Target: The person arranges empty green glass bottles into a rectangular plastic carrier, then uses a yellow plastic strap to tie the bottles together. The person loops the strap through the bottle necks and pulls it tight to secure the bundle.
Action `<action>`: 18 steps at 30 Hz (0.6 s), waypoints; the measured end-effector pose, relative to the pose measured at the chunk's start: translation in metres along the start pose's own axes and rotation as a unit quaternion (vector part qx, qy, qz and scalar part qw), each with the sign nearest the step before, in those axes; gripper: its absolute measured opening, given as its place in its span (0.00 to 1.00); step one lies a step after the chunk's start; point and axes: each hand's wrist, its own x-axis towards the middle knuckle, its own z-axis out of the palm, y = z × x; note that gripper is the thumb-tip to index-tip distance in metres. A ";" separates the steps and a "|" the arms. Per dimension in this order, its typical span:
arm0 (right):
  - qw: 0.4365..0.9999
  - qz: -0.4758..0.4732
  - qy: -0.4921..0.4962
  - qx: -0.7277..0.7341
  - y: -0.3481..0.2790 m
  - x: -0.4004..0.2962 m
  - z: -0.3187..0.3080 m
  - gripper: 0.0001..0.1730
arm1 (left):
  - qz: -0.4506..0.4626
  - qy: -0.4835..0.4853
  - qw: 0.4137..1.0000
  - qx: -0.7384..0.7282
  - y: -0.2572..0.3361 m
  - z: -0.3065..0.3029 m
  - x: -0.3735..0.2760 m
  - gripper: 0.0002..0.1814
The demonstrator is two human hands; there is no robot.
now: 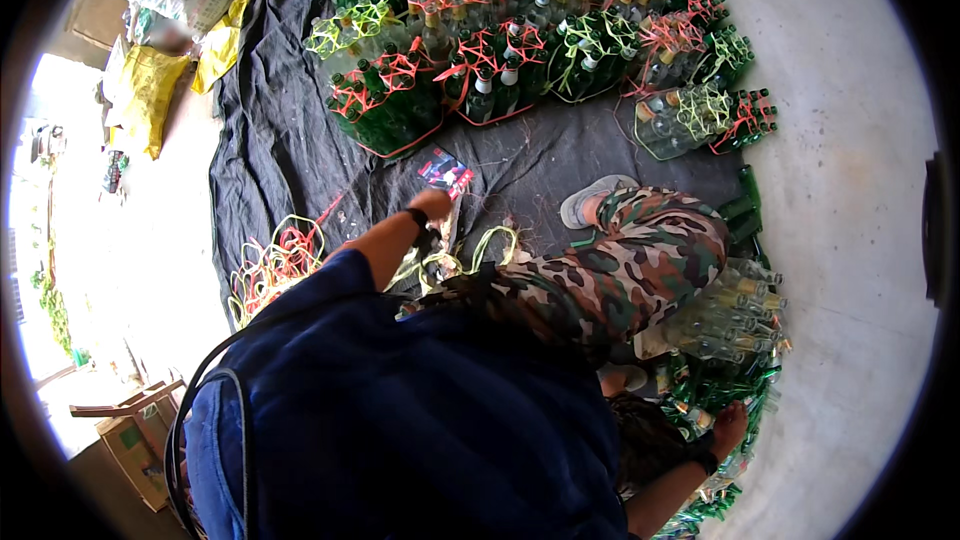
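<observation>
My left hand (431, 205), a dark band at its wrist, is in front of me beside a colourful printed sheet or packet (445, 169) on the dark ground cloth. Its fingers are curled and blurred, so I cannot tell if it holds anything. Just below it lie loops of yellow-green plastic strapping (491, 244). To my right, my right hand (730, 424) is over a heap of loose green glass bottles (720, 382). Its fingertips are hidden, and a grip on a bottle cannot be made out.
Rows of upright glass bottles bundled with red strapping (517, 45) stand across the cloth (262, 90). Clear bottles (720, 315) lie beside my camouflage-trousered leg (637, 270). A tangle of red and yellow strapping (277, 262) is at left, near yellow sacks (150, 94) and a cardboard box (135, 450).
</observation>
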 end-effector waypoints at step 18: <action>0.609 0.372 0.222 0.664 -0.080 0.057 -0.071 0.17 | 0.512 0.326 0.721 -0.333 0.295 -0.244 -0.459 0.37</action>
